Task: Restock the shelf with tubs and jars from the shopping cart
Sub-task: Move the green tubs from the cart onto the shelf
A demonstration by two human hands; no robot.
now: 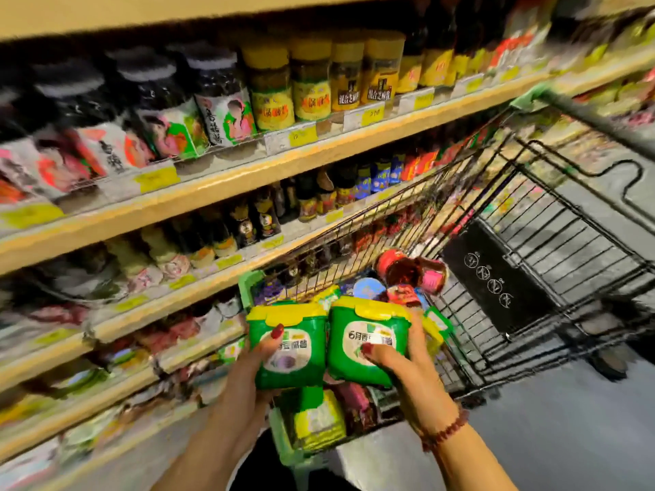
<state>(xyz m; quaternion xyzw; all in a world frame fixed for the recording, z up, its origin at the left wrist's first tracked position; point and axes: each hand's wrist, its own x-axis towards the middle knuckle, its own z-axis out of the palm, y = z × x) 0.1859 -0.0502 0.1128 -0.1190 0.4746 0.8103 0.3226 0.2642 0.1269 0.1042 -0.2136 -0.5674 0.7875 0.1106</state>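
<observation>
Store shelving (248,178) at left, cart (460,278) near corner below. Left hand (248,377) grips left tub (289,345); right hand (407,366) grips right tub (368,341). Risk: one-handed holds, tub may slip.

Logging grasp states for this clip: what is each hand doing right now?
Left hand: closed around the left green tub.
Right hand: closed around the right green tub.

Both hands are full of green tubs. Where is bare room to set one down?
Black wire cart: bare right of the red-lidded jars, crowded under the yellow-lidded green tubs. Small shelf gap left of the dark sauce bottles; other shelves look packed.
</observation>
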